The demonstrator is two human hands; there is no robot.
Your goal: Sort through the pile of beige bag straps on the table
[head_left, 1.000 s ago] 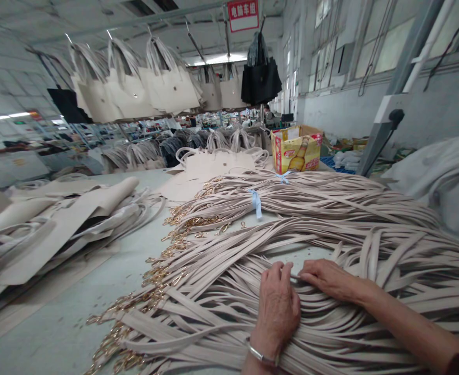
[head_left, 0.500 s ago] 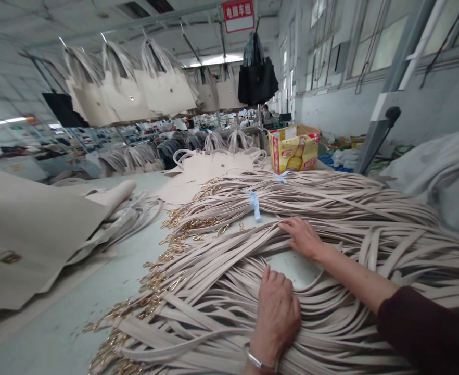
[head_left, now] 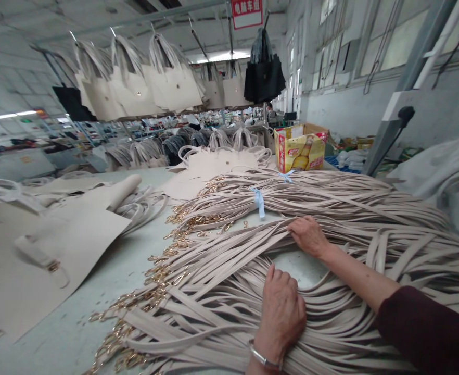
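Note:
Long beige leather straps with gold clasps lie in bundles across the table. My left hand [head_left: 282, 308], a metal bracelet on its wrist, lies palm down on the nearest strap bundle [head_left: 198, 317] with its fingers curled over the straps. My right hand [head_left: 308, 235] reaches farther out and closes its fingers over the middle strap bundle [head_left: 229, 249]. Between the two hands a patch of bare table [head_left: 300, 263] shows. A third strap bundle [head_left: 331, 195], tied with a pale blue ribbon [head_left: 258, 202], lies beyond.
Flat beige bag panels [head_left: 58, 250] are stacked at the left. A yellow cardboard box [head_left: 300, 148] stands at the back. Beige and black bags [head_left: 167, 86] hang overhead. Grey cloth [head_left: 444, 177] is heaped at the right.
My right hand left its place beside my left hand and moved forward onto the middle strap bundle. A beige panel came down flat on the left stack. My left hand stayed put.

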